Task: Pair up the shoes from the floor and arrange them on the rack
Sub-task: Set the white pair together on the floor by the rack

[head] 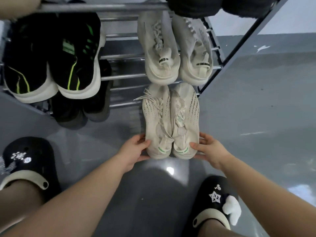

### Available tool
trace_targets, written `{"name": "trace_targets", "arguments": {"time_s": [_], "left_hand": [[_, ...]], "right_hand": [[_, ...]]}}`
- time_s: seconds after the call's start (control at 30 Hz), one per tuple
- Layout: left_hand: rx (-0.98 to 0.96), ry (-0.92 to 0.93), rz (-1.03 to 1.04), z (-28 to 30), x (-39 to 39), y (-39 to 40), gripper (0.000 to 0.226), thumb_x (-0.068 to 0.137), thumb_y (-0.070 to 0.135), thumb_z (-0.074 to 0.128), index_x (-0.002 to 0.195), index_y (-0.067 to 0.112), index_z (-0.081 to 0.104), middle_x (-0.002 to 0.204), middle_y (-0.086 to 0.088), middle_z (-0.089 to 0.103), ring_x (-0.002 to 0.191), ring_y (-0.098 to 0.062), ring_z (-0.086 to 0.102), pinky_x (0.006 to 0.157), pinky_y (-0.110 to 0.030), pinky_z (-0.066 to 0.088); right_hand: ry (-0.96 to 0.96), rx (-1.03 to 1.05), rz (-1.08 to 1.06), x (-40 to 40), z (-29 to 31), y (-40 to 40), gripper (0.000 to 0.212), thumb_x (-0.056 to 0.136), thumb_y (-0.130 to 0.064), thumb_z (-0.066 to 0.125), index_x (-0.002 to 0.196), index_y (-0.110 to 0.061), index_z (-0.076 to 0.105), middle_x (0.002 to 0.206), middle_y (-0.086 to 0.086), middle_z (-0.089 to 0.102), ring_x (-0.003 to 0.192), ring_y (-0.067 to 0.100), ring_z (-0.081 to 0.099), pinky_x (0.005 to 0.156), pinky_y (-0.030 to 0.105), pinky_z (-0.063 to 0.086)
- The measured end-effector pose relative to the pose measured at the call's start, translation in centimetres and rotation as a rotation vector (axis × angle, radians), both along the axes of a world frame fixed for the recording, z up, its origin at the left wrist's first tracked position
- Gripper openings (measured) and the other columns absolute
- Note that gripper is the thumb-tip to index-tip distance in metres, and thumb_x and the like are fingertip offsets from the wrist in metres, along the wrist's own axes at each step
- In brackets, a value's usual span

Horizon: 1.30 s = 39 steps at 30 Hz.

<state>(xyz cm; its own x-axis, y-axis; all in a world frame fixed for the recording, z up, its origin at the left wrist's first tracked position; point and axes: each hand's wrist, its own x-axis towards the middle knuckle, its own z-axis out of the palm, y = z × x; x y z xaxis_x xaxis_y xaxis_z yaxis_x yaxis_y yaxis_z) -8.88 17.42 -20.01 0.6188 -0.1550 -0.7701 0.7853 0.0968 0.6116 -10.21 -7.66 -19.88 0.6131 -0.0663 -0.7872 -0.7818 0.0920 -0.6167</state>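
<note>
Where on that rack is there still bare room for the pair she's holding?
Bare bars show in the middle of the rack, between the black-and-green sneakers and the pale sneakers. Both sides of that shelf are taken. Lower down, dark shoes fill the left; the pair held by the left hand and right hand sits at the right.

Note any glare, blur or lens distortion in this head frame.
Head view: bright glare on the floor below the cream sneakers; wide-angle bending slants the rack frame; top-edge dark shoes are blurred; left hand and right hand sharp.
</note>
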Motion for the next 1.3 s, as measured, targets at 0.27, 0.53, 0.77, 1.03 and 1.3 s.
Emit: {"name": "trace_targets", "arguments": {"time_s": [0.27, 0.53, 0.77, 1.03, 1.3], "left_hand": [[0.017, -0.007, -0.004, 0.4, 7.6, -1.8, 0.031, 0.098, 0.017, 0.046, 0.128, 0.011, 0.050, 0.107, -0.005, 0.062, 0.083, -0.015, 0.062, 0.078, -0.038, 0.051], [0.168, -0.066, -0.005, -2.6, 9.9, -3.2, 0.035, 0.099, 0.020, 0.045, 0.134, 0.019, 0.047, 0.134, -0.004, 0.055, 0.118, -0.024, 0.055, 0.075, -0.031, 0.051], [0.441, -0.418, -0.315, -3.6, 6.4, -3.5, 0.110, 0.056, 0.069, 0.069, 0.146, 0.041, 0.012, 0.148, 0.013, 0.038, 0.135, -0.012, 0.039, 0.111, -0.041, 0.035], [0.965, -0.543, -0.563, -3.6, 7.9, -3.7, 0.096, 0.081, 0.056, 0.058, 0.151, 0.019, 0.004, 0.158, -0.008, 0.013, 0.147, -0.025, 0.005, 0.116, -0.043, 0.018], [0.867, -0.547, -0.413, -2.5, 10.6, -5.2, 0.087, 0.083, 0.048, 0.062, 0.150, 0.020, 0.014, 0.157, -0.008, 0.017, 0.146, -0.028, 0.012, 0.115, -0.048, 0.021]], "right_hand": [[-0.042, -0.107, 0.078, 8.8, 1.5, -0.7, 0.050, 0.085, -0.006, 0.067, 0.131, -0.008, 0.046, 0.097, -0.002, 0.062, 0.079, 0.015, 0.064, 0.051, 0.023, 0.058], [-0.099, -0.189, 0.005, 10.7, -1.2, 1.0, 0.045, 0.093, -0.017, 0.059, 0.136, -0.010, 0.049, 0.112, 0.002, 0.064, 0.082, 0.014, 0.064, 0.056, 0.018, 0.054], [-0.252, -0.333, 0.251, 8.0, -2.4, 1.0, 0.099, 0.063, -0.043, 0.085, 0.145, -0.036, 0.029, 0.133, -0.010, 0.047, 0.113, 0.011, 0.057, 0.096, 0.031, 0.049], [-0.356, -0.708, 0.325, 8.1, -2.5, 2.3, 0.094, 0.056, -0.050, 0.085, 0.136, -0.021, 0.045, 0.123, 0.000, 0.060, 0.116, 0.023, 0.054, 0.097, 0.044, 0.047], [-0.436, -0.654, 0.239, 10.6, -1.1, 2.1, 0.066, 0.073, -0.027, 0.081, 0.131, -0.015, 0.051, 0.100, -0.008, 0.056, 0.095, 0.011, 0.054, 0.076, 0.017, 0.038]]}}
